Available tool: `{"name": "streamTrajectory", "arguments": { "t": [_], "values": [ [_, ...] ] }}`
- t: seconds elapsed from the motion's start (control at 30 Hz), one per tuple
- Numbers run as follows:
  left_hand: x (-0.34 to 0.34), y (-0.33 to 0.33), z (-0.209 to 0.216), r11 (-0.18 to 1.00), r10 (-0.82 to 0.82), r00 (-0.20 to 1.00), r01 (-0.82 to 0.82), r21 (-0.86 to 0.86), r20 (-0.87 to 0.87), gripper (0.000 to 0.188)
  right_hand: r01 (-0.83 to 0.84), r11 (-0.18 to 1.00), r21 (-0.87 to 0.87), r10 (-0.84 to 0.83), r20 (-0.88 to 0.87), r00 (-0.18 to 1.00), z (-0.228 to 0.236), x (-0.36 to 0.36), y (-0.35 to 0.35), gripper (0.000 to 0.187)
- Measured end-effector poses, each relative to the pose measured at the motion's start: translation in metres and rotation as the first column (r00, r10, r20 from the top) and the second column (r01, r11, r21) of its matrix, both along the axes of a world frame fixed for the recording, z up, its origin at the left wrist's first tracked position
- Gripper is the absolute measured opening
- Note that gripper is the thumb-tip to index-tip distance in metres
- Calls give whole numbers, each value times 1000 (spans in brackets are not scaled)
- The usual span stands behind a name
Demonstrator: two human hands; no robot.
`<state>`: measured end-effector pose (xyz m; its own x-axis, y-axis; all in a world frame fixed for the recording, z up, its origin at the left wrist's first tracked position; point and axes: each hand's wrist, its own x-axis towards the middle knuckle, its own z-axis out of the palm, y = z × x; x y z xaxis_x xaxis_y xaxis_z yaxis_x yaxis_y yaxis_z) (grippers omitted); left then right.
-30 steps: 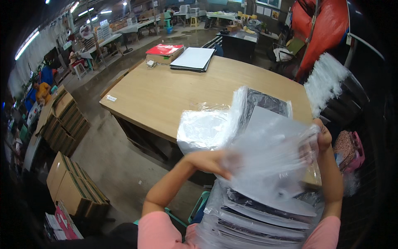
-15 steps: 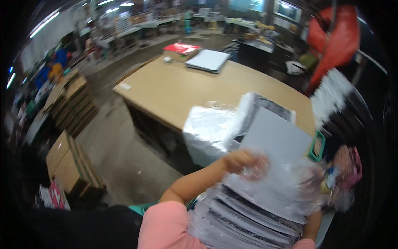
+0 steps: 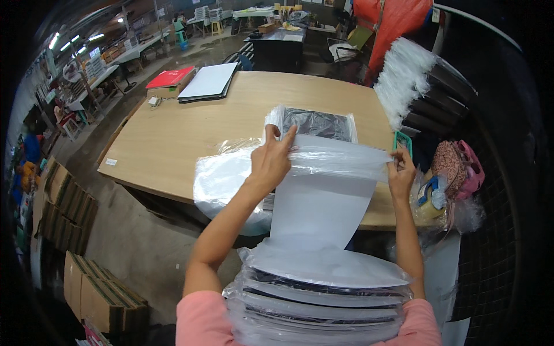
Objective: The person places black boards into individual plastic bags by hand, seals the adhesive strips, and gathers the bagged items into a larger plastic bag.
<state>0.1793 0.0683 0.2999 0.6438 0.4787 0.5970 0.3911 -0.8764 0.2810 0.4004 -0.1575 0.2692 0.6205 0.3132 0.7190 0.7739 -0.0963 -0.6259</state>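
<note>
A clear plastic bag (image 3: 340, 158) lies across the upper end of a white sheet or board (image 3: 317, 210). My left hand (image 3: 271, 161) rests at the bag's left end, two fingers stretched out and apart. At its right end, the thumb and fingers of my right hand (image 3: 402, 173) pinch the plastic's edge. Just beyond is a dark flat piece in clear plastic (image 3: 320, 124). To the left of the white sheet sits a pile of clear plastic bags (image 3: 222, 179). A stack of plastic-wrapped flat pieces (image 3: 323, 300) stands close to my body, between my forearms.
The wooden table (image 3: 173, 144) carries a red-topped box (image 3: 171, 79) and white boards (image 3: 209, 81) at its far left. A green basket (image 3: 403, 141), tape roll (image 3: 429, 205) and pink bag (image 3: 473, 173) are at right. Cardboard stacks (image 3: 104, 294) stand on the floor at left.
My view has swung right and steadied. Both hands have moved forward from above the near stack to the plastic bag over the white sheet, which now lies flatter between them.
</note>
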Motion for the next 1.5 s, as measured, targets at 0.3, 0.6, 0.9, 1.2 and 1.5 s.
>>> {"name": "streamTrajectory", "arguments": {
  "t": [0.3,0.6,0.9,1.2,1.5],
  "values": [
    [-92,-41,53,926,-306,950,282,-251,-59,44,-181,978,102,184,-28,982,43,-63,-41,11],
    [-88,-4,-6,-134,-275,940,172,-976,204,14,-451,721,526,636,-761,129,-5,-54,-93,23],
    [-133,-11,-163,-677,-262,890,105,-729,373,18,-402,820,406,487,-866,118,-141,-84,-140,21],
    [-149,-12,-324,-401,-77,993,50,-915,88,27,-724,612,-317,348,-714,607,-239,-65,-120,16],
    [-190,79,-128,500,-93,992,116,-858,79,31,-536,436,-723,63,-569,820,-181,-52,-115,27]
  ]
}}
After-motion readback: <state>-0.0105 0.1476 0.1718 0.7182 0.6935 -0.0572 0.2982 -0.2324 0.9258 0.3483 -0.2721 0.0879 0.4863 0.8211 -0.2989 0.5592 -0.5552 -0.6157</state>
